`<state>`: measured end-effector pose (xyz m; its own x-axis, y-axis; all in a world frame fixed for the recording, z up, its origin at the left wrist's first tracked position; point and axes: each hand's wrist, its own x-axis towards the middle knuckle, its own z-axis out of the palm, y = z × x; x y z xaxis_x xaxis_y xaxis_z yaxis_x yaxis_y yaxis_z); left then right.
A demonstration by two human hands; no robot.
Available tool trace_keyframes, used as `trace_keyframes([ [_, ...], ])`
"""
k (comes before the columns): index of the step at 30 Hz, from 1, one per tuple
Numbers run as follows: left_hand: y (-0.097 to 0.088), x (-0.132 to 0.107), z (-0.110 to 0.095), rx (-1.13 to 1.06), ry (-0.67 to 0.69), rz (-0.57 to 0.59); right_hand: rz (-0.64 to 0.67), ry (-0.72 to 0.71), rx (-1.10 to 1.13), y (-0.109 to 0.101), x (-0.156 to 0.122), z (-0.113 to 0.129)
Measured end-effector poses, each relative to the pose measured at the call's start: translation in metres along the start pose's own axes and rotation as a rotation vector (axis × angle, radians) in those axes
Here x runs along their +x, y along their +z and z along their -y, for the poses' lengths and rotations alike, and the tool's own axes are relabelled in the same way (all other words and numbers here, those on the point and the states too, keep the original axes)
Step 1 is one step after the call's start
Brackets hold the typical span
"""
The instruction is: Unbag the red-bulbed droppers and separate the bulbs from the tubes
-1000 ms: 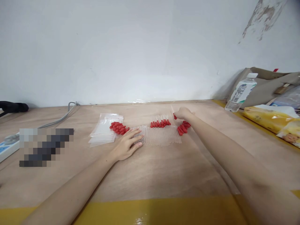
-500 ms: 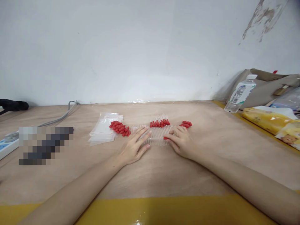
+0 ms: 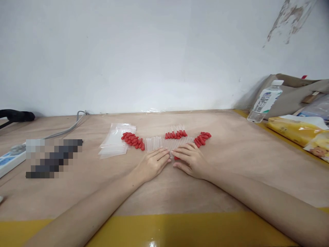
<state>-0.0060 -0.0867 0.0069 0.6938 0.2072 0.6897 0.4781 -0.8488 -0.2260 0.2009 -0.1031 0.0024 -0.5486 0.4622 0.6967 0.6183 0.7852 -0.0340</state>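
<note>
Droppers with red rubber bulbs and clear tubes lie fanned in an arc: a left group of red bulbs (image 3: pixel 133 140), a middle group (image 3: pixel 176 134) and a right group (image 3: pixel 202 139). Their clear tubes (image 3: pixel 154 142) point inward, side by side. My left hand (image 3: pixel 154 164) rests over the near ends of the tubes, fingers stretched out together. Close beside it, my right hand (image 3: pixel 191 160) has its fingers and thumb around a dropper, whose red bulb (image 3: pixel 177 158) peeks out below the fingers. The rest of that dropper is hidden.
Clear zip bags (image 3: pixel 115 140) lie stacked left of the droppers. Farther left are a blurred dark object (image 3: pixel 55 159), a power strip (image 3: pixel 12 156) and a grey cable (image 3: pixel 64 131). On the right stand a water bottle (image 3: pixel 266 101), a grey bag (image 3: pixel 295 91) and a yellow packet (image 3: pixel 293 128).
Both hands have come together at the near side of the tubes. The right hand has moved left with the dropper, uncovering more of the right group of bulbs.
</note>
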Motion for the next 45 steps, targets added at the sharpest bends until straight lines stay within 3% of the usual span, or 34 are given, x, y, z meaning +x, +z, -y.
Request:
trace_keyframes([
  [8,-0.001,0.001,0.000,-0.054,0.028,0.028,-0.091,-0.113,0.039,0.007,0.001,-0.001],
  [20,-0.003,-0.002,-0.002,-0.173,0.012,0.019,-0.163,-0.285,-0.075,-0.001,-0.001,-0.003],
  [37,-0.009,-0.008,-0.001,-0.350,-0.070,0.030,-0.139,-0.465,-0.187,-0.017,-0.009,-0.011],
  [39,-0.013,-0.012,0.006,-0.326,-0.095,0.013,-0.153,-0.442,-0.198,-0.022,-0.013,-0.018],
  [41,-0.016,-0.018,0.017,-0.261,-0.164,-0.031,-0.186,-0.332,-0.224,-0.030,-0.017,-0.029],
  [45,-0.019,-0.020,0.037,-0.092,-0.361,-0.091,-0.261,0.109,-0.272,-0.044,-0.021,-0.055],
])
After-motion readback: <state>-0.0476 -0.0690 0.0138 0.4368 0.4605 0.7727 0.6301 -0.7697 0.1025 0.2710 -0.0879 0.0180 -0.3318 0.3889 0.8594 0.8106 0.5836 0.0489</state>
